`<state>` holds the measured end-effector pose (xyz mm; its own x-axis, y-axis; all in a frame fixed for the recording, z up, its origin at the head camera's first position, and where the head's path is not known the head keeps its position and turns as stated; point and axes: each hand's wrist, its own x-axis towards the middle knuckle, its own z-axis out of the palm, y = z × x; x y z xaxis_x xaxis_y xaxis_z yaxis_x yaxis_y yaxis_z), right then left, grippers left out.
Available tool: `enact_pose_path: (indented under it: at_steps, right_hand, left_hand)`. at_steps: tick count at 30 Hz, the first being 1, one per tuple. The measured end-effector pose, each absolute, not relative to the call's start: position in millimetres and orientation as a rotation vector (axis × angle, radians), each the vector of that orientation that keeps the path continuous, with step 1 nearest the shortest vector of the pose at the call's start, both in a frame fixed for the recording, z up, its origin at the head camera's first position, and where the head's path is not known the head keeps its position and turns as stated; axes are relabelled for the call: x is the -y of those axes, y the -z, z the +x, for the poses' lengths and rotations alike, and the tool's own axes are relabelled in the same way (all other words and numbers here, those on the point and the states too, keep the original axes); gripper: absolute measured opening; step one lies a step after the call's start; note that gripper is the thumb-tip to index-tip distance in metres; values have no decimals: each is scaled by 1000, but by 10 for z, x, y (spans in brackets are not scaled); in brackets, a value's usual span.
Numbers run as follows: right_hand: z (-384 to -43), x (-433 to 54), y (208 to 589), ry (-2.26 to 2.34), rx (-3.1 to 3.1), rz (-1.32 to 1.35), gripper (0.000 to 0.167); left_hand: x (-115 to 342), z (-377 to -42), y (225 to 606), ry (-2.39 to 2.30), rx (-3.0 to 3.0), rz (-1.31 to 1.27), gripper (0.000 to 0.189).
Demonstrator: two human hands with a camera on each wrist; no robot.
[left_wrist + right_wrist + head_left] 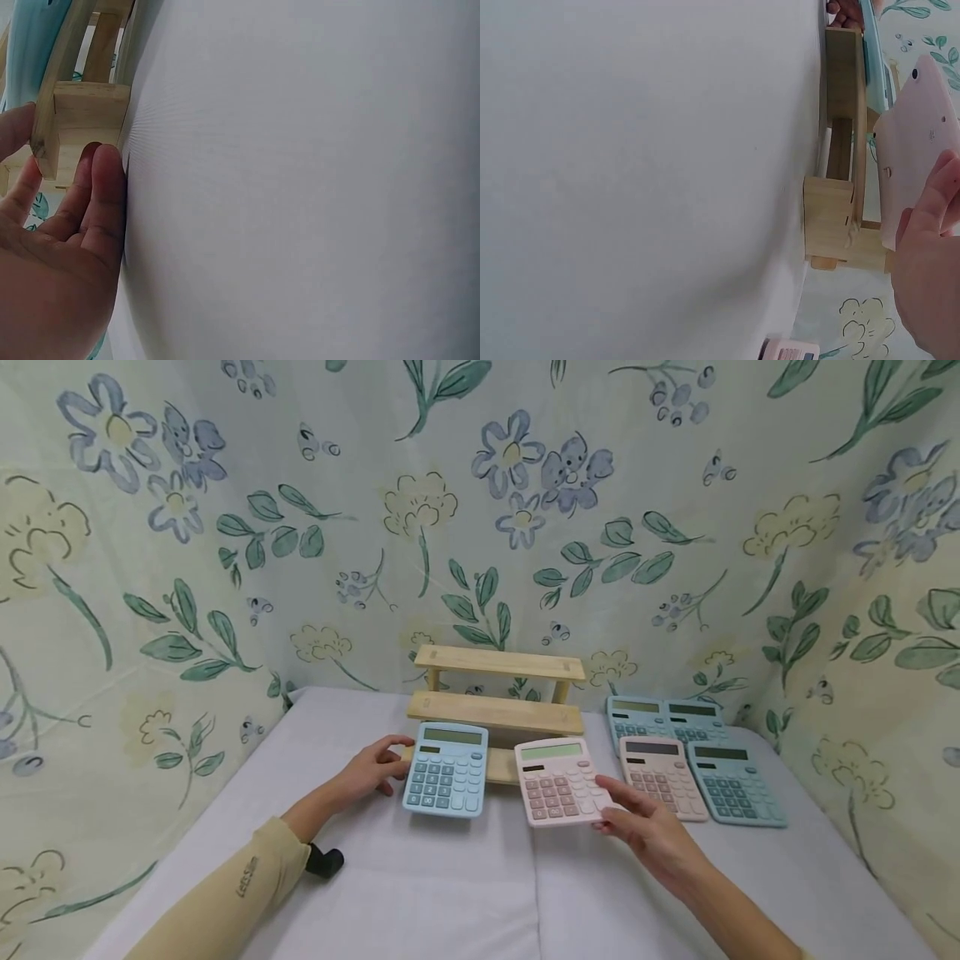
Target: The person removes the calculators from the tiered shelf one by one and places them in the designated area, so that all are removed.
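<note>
A blue calculator (pixel 447 770) leans on the low front step of a wooden tiered rack (pixel 495 714). My left hand (pixel 372 767) is at the left end of that step, holding the wood; in the left wrist view its fingers (pixel 105 176) lie about the board's end, beside the blue calculator. To the right, my right hand (pixel 648 828) pinches a pink calculator (pixel 558 785) by its right edge, with the thumb over the front. From the right wrist view, the calculator's pink back (pixel 915 142) is tilted above the front step, with fingers against it.
Two blue calculators (pixel 693 710) lie at the back right. In front of them are another pink calculator (pixel 663 777) and a further blue one (pixel 735 785). A black object (pixel 325 862) shows beside the left sleeve. Floral cloth (pixel 480 527) hangs behind the white-covered table (pixel 465 893).
</note>
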<state>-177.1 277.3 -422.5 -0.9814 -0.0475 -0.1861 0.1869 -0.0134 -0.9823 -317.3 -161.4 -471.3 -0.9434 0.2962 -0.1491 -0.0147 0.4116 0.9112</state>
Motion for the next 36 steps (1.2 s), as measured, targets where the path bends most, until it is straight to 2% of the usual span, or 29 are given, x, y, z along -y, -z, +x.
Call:
enact_pose_path:
  at_steps: [10, 19, 36]
  right_hand:
    - [-1706, -2907, 4205, 2189, -2011, 245, 70]
    - [-1583, -3159, 4129, 2180, -2080, 187, 73]
    - [-1365, -3947, 4096, 2157, -2155, 136, 63]
  left_hand:
    - [1638, -3156, 4759, -1536, -2383, 251, 51]
    - [1619, -3168, 4755, -1533, -2380, 246, 50]
    - [1625, -3190, 4711, -1537, -2382, 261, 51]
